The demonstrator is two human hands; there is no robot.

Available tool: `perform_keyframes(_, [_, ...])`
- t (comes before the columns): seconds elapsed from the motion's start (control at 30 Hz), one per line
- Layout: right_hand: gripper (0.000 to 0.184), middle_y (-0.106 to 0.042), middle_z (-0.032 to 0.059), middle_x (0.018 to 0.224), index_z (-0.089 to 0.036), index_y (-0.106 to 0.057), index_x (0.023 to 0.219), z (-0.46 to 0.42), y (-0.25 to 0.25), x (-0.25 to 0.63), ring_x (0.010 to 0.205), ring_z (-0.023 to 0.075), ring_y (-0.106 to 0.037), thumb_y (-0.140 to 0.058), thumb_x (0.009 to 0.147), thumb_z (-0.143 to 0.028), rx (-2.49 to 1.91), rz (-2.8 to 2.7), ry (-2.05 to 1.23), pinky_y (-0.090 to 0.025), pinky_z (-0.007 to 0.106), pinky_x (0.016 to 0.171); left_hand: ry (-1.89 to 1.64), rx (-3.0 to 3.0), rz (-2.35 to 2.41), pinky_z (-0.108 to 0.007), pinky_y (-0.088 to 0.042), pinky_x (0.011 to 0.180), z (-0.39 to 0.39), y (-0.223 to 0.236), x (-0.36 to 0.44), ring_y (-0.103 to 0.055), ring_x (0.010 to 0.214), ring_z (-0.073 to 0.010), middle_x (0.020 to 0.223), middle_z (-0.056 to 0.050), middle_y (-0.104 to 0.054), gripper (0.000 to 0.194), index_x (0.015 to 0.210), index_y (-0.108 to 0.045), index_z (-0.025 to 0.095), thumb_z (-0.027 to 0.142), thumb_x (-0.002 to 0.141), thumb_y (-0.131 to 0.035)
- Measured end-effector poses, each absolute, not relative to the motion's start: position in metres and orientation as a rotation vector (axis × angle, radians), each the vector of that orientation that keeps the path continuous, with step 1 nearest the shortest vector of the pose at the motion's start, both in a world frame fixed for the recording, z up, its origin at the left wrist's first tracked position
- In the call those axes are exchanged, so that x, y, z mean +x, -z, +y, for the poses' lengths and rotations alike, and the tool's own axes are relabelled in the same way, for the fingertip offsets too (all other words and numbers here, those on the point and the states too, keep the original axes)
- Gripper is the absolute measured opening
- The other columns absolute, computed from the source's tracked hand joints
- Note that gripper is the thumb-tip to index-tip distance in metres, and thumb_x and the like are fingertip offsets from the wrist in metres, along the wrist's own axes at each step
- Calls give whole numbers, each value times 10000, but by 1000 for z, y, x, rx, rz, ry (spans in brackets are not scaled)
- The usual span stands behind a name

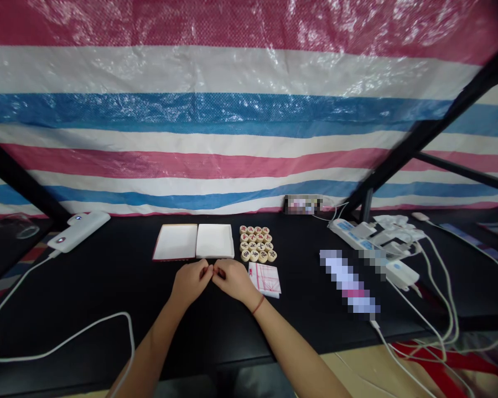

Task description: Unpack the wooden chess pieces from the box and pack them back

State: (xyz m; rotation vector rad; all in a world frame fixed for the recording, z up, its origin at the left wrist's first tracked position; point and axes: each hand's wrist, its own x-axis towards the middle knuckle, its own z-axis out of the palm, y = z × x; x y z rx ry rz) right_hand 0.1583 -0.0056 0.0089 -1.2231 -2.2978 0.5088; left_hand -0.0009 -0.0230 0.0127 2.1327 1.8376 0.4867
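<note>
My left hand (192, 281) and my right hand (234, 280) meet in front of the boxes, both with curled fingers and their fingertips touching. Nothing shows between them. Just beyond lie a shallow white box lid (176, 241) with a reddish edge and a white box tray (214, 241), side by side, open side up. Round Chinese chess pieces (256, 244) stand in neat rows to the right of the tray, with red characters at the back and black ones in front. Beside my right hand rests a folded sheet with red grid lines (265, 278).
A white power strip (369, 243) with plugs and cables lies at the right, near a blurred-out device (348, 284). At the left are a white adapter (79, 231) and its looping cable (62, 351). Striped sheeting (216, 163) hangs behind the black table (87, 298).
</note>
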Motion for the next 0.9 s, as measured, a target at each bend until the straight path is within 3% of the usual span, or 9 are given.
perform_keyframes(0.9, [227, -509, -39, 622, -197, -466, 621, -3, -5, 159, 604, 104, -478, -569, 816, -140, -1180, -2236, -577, -319, 217, 600, -522, 2075, 1799, -245, -242, 557, -21, -12, -2, -477, 557, -121, 571, 35, -481, 292, 642, -482, 202, 335, 896, -427])
